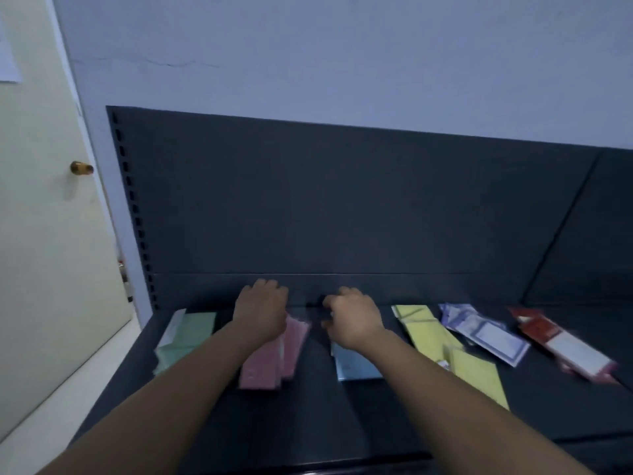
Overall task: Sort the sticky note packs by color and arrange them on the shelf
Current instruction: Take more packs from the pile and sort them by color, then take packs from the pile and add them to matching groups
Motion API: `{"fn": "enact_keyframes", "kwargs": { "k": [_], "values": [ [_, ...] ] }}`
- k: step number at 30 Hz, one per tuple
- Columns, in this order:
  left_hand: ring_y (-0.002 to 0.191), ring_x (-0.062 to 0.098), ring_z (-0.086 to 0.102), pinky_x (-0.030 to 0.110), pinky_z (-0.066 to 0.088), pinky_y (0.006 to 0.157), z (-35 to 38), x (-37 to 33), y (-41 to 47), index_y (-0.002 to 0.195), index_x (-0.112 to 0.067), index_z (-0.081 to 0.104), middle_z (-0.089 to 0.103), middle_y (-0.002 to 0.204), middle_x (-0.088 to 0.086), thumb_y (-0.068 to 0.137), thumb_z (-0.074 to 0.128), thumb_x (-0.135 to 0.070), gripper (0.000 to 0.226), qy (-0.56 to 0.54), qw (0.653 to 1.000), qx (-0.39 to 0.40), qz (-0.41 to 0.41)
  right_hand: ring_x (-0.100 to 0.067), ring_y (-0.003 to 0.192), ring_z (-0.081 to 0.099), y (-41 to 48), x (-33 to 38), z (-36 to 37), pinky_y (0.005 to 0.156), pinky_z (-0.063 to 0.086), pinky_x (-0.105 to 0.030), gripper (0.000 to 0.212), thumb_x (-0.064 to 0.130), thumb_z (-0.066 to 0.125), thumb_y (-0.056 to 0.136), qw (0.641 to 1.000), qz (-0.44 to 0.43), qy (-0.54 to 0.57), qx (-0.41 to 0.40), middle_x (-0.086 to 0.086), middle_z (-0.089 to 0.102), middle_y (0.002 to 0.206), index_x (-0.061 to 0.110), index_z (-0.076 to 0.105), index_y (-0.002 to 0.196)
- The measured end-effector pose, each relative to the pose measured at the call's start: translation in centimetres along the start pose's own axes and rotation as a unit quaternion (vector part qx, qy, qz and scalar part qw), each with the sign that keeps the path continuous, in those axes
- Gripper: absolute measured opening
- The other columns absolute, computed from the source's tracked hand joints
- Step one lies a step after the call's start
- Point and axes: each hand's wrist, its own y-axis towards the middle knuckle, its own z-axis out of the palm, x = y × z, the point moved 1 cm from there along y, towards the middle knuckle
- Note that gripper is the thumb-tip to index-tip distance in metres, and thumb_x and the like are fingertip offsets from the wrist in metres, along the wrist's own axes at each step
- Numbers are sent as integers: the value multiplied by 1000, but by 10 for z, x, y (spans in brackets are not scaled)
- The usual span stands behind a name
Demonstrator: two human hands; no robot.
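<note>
Frame ctr — left hand [262,311] over pink packs [270,358], right hand [354,318] over blue pack [356,366], hands apart; fingers hidden/blurred — grip can't tell.

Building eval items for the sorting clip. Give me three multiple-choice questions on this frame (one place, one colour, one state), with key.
1. Which packs lie leftmost?
A) red packs
B) green packs
C) pink packs

2. Which pack lies partly under the wrist of the right hand?
A) blue pack
B) red pack
C) pink pack

3. How do the yellow packs lie?
A) upright against the back panel
B) flat on the shelf
C) on top of the red packs

Key:
1 B: the green packs are at the left end of the row.
2 A: the blue pack shows just below the right wrist.
3 B: the yellow packs lie flat and overlapping on the shelf.
</note>
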Motion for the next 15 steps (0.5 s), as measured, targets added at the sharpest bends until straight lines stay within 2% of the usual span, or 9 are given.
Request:
{"fn": "enact_keyframes", "kwargs": {
  "k": [11,15],
  "values": [
    [119,23,45,35,38,94,-21,-190,14,117,-17,51,52,122,4,91,52,-29,29,-8,996,5,91,-30,124,44,-104,-175,-28,99,37,-37,41,33,57,90,992,121,-31,15,-11,51,130,16,54,128],
    [123,24,44,36,37,96,-25,-260,14,125,-18,49,51,126,4,92,52,-32,36,-16,993,9,115,-30,124,43,-144,-233,-34,99,37,-36,44,34,57,90,988,151,-30,26,-10,49,131,17,53,130]
  ]
}}
